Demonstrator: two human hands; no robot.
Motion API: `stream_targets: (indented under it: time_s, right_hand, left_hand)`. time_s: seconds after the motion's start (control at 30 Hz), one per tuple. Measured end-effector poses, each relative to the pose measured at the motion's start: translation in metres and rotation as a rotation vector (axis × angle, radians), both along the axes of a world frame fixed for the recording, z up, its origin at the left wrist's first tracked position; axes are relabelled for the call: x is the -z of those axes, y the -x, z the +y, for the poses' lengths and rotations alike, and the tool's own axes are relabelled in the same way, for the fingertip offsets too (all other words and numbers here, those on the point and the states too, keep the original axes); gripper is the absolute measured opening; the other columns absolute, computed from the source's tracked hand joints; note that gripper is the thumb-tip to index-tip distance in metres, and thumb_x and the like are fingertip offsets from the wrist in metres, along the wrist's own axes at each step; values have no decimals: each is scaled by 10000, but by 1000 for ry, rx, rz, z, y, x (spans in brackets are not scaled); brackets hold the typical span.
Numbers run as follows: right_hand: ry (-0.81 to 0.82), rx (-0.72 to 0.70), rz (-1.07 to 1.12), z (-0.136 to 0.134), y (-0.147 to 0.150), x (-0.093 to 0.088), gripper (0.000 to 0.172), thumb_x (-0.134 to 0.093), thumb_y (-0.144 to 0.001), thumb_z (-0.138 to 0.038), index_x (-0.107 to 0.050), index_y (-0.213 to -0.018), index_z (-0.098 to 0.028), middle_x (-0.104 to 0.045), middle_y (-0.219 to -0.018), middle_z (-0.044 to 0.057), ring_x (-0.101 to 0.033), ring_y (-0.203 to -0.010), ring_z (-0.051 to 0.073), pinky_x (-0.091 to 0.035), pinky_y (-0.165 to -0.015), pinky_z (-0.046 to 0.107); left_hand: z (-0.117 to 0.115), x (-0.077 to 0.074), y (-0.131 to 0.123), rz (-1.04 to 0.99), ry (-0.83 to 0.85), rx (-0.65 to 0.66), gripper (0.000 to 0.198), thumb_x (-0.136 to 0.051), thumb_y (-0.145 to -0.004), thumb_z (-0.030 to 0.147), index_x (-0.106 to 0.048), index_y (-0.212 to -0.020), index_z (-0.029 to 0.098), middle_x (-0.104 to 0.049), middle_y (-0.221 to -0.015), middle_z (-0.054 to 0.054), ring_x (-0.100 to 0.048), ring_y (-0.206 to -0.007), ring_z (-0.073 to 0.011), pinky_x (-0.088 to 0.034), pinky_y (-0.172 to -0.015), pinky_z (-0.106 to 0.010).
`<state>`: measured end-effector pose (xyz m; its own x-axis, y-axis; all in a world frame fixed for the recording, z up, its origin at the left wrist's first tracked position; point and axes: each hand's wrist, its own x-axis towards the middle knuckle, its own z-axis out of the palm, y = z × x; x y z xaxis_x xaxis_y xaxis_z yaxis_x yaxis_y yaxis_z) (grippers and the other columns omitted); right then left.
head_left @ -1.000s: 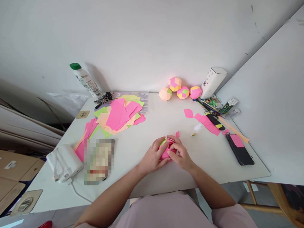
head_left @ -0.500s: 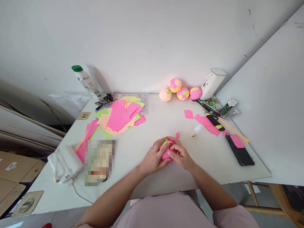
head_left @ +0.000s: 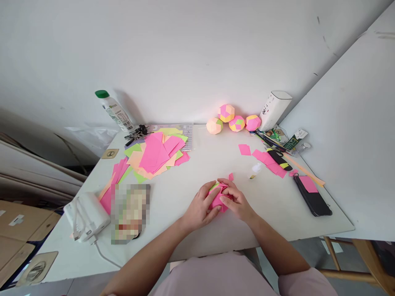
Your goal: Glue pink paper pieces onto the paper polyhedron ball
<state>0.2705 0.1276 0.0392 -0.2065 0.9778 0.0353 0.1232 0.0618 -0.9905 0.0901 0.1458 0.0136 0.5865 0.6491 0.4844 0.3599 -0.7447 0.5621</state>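
Note:
Between my hands is a folded paper ball (head_left: 217,200), mostly pink with a green part, close above the front of the white table (head_left: 173,213). My left hand (head_left: 200,206) wraps its left side, with the thumb below and fingers over the top. Fingers of my right hand (head_left: 237,201) curl round the right side, at a raised pink flap. The underside of the ball is hidden. Just behind my right hand lies a small pink paper piece (head_left: 231,176). A small clear bottle with a white top (head_left: 256,169) lies to the right.
Paper sheets (head_left: 157,152) are heaped at back left, near keys (head_left: 138,132) and a bottle (head_left: 114,110). Finished paper balls (head_left: 226,113) sit by the wall. A white charger (head_left: 88,216) with cable and a blurred phone (head_left: 131,213) lie left; a black pouch (head_left: 313,199) lies right.
The view has shifted slightly. Both hands keep nearly the same grip on the paper ball.

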Motion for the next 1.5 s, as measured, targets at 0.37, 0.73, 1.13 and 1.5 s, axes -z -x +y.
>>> stream_targets:
  time_s: [0.37,0.73,1.13,1.5]
  right_hand:
    - [58,10,47,2,-1,1,226,-606,-830,-417,-602,-722,-219,-472,-1359,79,-411,-1302,242,-406,-1016,406]
    - [65,9,44,2,-3,0,213,-612,-825,-411,-609,-733,-220,-482,-1348,76,-408,-1303,242,-397,-1024,410]
    - [86,29,14,2,-3,-1,174,-607,-826,-390,-608,-759,-230,-504,-1330,69,-413,-1302,247,-414,-1003,408]
    - [-118,502,-342,27,-32,20,156,-514,-838,-357,-585,-837,-218,-580,-1061,85,-588,-921,219,-517,-746,376]
  left_hand:
    - [1,1,1,-11,-14,21,577,-433,-933,297,-178,-1451,290,-303,-1410,-163,-396,-1279,-286,-463,-957,-483]
    - [3,1,1,28,-25,34,651,-474,-917,359,-130,-1467,303,-315,-1396,-163,-390,-1279,-296,-470,-940,-473]
    - [2,4,1,80,-35,0,719,-525,-881,422,-127,-1465,296,-328,-1390,-179,-408,-1262,-318,-455,-936,-495]
    - [17,-1,17,69,-65,-270,695,-544,-885,380,-154,-1457,322,-327,-1383,-168,-407,-1245,-328,-503,-875,-484]
